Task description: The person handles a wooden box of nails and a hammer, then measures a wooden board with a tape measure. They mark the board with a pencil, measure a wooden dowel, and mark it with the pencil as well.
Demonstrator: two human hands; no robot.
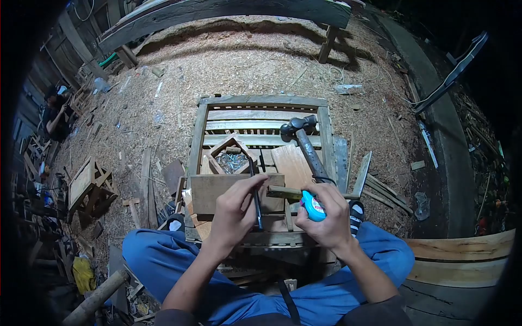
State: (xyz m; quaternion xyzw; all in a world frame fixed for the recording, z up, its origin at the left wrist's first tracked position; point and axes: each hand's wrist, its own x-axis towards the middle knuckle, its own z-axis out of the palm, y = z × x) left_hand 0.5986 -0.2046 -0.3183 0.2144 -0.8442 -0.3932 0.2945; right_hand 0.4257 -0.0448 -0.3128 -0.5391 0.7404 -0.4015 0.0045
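Note:
My left hand (236,209) is closed on a thin, dark, pencil-like rod (256,202), which stands nearly upright between thumb and fingers. In my right hand (329,214) is a turquoise tape measure (312,206), with the fingers wrapped round it. A narrow wooden strip (285,192) reaches left from that hand, its near end hidden behind the tape measure and fingers. Behind my left hand lies a flat wooden board (209,194). Just beyond it sits a wooden box (243,140) holding nails (232,161). A hammer (309,149) rests at the right, its handle pointing toward my right hand.
All this is on a low slatted wooden table (261,101) in front of my crossed legs. Wood shavings (244,70) cover the ground. A long heavy bench (228,24) spans the back. Another person (57,111) sits far left, past a small wooden stool (81,182). Planks (462,250) lie right.

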